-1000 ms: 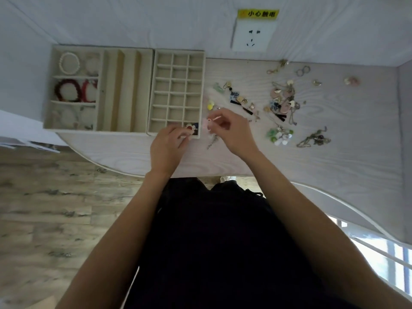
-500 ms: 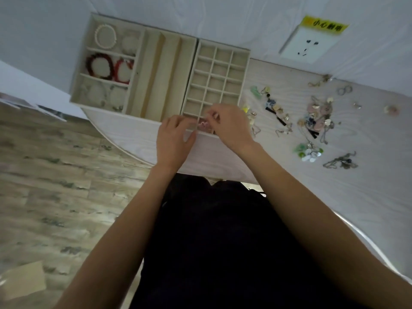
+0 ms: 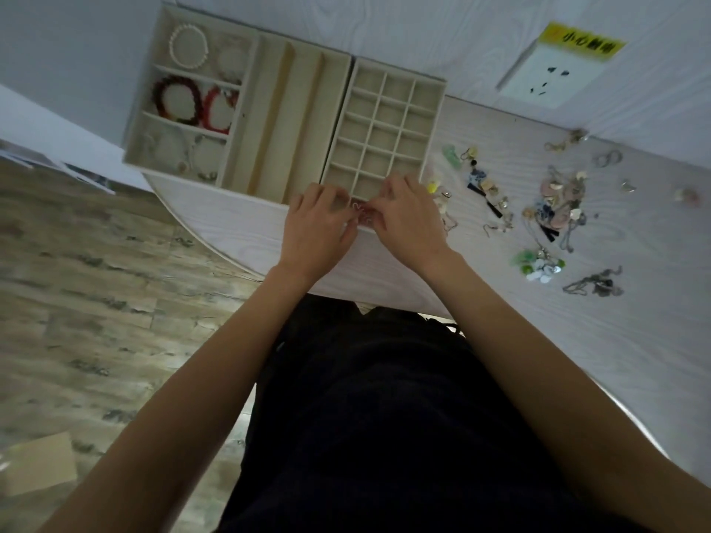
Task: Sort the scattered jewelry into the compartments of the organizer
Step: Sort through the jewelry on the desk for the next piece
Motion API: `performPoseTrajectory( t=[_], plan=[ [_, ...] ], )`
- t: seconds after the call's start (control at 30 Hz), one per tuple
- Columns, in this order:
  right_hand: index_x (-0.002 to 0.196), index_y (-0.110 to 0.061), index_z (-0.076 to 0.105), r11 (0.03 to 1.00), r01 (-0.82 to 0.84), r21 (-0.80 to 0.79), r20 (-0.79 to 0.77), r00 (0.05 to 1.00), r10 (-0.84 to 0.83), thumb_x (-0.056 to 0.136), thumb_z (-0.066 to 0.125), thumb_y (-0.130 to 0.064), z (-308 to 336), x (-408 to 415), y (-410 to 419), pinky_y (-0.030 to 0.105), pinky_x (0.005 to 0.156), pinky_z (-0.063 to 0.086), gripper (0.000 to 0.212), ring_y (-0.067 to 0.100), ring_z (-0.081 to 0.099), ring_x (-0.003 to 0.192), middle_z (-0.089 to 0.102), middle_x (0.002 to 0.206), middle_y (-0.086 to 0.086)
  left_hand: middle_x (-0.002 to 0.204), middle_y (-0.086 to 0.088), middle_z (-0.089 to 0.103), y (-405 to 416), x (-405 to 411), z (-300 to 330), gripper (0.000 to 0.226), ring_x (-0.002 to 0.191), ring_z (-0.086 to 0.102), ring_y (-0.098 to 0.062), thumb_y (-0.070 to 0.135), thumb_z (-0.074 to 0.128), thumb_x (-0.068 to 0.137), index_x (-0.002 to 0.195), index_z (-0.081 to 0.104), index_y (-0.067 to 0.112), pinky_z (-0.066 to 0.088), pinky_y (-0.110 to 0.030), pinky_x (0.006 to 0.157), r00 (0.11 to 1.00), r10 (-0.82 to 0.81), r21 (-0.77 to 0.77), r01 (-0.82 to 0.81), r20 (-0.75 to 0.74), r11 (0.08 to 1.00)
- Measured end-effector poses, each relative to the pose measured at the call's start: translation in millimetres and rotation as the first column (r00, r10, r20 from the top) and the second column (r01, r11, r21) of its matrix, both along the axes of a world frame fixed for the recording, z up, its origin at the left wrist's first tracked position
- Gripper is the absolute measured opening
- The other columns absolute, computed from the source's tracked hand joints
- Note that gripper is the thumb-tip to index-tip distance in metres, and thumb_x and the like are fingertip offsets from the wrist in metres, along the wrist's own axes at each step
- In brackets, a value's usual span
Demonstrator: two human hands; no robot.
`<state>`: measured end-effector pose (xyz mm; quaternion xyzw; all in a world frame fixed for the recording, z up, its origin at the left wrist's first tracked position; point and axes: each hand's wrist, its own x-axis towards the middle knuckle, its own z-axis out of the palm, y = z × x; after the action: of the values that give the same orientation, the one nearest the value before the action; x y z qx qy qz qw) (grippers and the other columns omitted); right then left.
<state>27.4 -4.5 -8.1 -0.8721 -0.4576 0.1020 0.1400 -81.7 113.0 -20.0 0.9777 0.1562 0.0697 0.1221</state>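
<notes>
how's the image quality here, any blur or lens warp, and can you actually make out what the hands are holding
Head view: dim, flat light with no glare; wide-angle warp bends the table edge and tilts the organizer. The left hand and right hand meet over its near row on a small pink piece, too soft and small to identify. The scattered jewelry is slightly soft.

- The grid tray point(image 3: 384, 128) sits at the table's point(image 3: 577, 340) far left, touching the bracelet tray point(image 3: 238, 109) on its left.
- Bracelets point(image 3: 188, 46) lie in the bracelet tray's leftmost compartments.
- Scattered jewelry point(image 3: 554, 209) lies right of the grid tray.
- Both hands, left hand point(image 3: 315, 228) and right hand point(image 3: 411, 221), meet at the grid tray's near edge.
- A wall socket point(image 3: 550, 75) is far right of the trays.
</notes>
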Motion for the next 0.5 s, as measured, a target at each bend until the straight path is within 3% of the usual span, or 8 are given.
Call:
performPoseTrajectory(
  t=[0.1,0.27,0.5],
  plan=[
    [0.083,-0.009,0.072,1.000,-0.028,-0.011,0.082,0.996,0.029,0.083,0.056,-0.015,-3.9,1.7,-5.9,0.037,0.064,0.040,0.017,0.030,0.049,0.082,0.053,0.086,0.009,0.104,-0.003,0.062,-1.4,-5.6,1.5,0.026,0.093,0.047,-0.024,0.030,0.049,0.083,0.090,0.072,0.019,0.035,-0.034,0.072,0.997,-0.067,0.027,0.068,-0.049,0.997],
    [0.084,-0.008,0.069,0.998,-0.061,0.008,0.118,0.991,0.060,0.084,0.055,-0.014,-5.5,3.0,-7.1,0.038,0.066,0.043,0.015,0.029,0.051,0.082,0.056,0.091,0.011,0.108,-0.003,0.060,4.7,-6.9,0.6,0.029,0.099,0.050,-0.025,0.034,0.047,0.081,0.092,0.071,0.022,0.035,-0.033,0.076,0.996,-0.071,-0.101,0.065,-0.058,0.993],
    [0.085,-0.008,0.070,0.998,-0.052,-0.023,0.058,0.997,0.053,0.085,0.051,-0.017,-4.9,2.0,-5.7,0.038,0.069,0.042,0.021,0.030,0.051,0.086,0.057,0.094,0.011,0.110,-0.004,0.058,1.4,-6.4,-0.9,0.029,0.100,0.046,-0.024,0.034,0.049,0.080,0.097,0.068,0.021,0.032,-0.033,0.077,0.992,-0.079,0.006,0.080,-0.098,0.997]
  ],
)
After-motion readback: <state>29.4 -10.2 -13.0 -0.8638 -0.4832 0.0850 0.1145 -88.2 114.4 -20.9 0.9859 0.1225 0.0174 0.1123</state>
